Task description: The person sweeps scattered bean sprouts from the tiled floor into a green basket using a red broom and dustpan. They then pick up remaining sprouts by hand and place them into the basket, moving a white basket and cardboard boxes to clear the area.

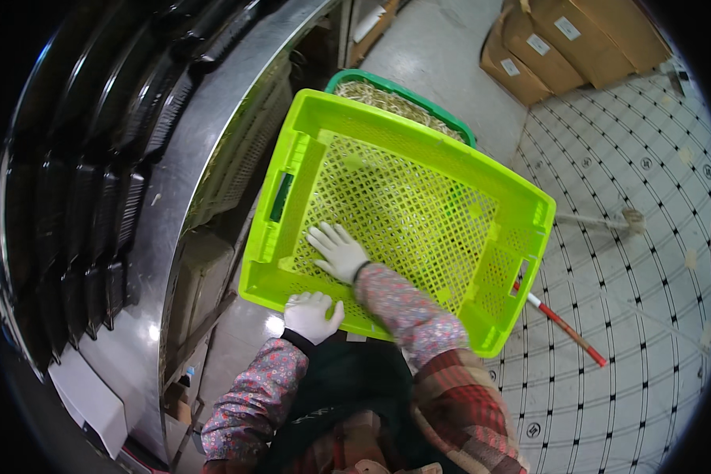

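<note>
A bright lime-green plastic crate (419, 136) with a lattice bottom and handle slots in its ends lies in front of me, at an angle. Nothing shows inside it except my right hand (338, 251), which reaches in over the near wall. Its gloved fingers are spread on the lattice at the near left part of the bottom. On the near rim, toward the left corner, my left hand (312, 316) is curled over the edge, also in a white glove. Beyond the far wall, a darker green basket (470, 130) of pale sprouts (387, 101) is partly covered by the crate.
Stacked black trays (126, 189) stand on a metal table (183, 158) at my left, with another crate (241, 146) on the shelf below. Cardboard boxes (557, 47) are at the far right. A red-and-white pole (565, 328) lies on the patterned floor (608, 276).
</note>
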Demonstrator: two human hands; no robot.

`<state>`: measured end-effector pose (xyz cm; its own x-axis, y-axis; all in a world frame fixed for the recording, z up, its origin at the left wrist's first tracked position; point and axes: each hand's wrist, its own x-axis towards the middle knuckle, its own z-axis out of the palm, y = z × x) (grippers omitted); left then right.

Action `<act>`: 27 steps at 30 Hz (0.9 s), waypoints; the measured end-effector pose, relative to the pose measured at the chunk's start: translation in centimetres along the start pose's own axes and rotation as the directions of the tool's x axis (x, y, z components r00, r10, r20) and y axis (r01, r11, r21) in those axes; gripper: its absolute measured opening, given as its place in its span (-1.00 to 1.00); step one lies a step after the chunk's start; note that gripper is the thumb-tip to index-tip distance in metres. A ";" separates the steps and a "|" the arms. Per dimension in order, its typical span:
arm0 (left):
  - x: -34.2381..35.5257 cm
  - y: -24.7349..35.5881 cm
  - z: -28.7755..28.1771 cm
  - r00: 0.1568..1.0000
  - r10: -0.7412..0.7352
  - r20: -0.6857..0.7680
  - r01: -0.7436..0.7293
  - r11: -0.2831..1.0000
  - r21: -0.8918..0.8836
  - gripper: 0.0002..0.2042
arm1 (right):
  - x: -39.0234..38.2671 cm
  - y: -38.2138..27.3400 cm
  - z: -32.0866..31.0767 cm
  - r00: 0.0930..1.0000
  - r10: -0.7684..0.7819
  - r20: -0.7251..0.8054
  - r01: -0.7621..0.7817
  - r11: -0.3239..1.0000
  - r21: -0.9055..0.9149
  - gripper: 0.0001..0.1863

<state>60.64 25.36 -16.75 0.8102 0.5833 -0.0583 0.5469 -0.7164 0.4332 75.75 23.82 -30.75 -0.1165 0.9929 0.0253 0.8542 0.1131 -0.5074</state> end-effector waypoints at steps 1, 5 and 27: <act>-0.1 -0.4 -0.3 1.000 -0.008 0.004 0.008 1.000 0.007 -0.77 | -1.9 1.0 -3.6 0.997 0.015 0.081 -0.016 1.000 0.010 -0.35; 0.5 1.1 -0.2 0.999 0.017 0.034 -0.018 1.000 0.013 -0.77 | -19.4 12.9 -9.2 0.623 0.686 -0.375 -0.777 0.596 -0.201 -0.39; -8.4 -1.6 3.6 0.452 -0.827 0.335 0.300 -0.213 -0.930 -0.38 | -29.3 -6.7 -13.7 0.790 0.546 -0.278 -0.577 0.816 -0.034 -0.66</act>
<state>53.68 20.23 -20.19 -0.0157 0.7275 -0.6859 -0.0691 0.6836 0.7266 80.38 -5.57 -16.23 0.5159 0.8565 -0.0175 0.7816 -0.4790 -0.3996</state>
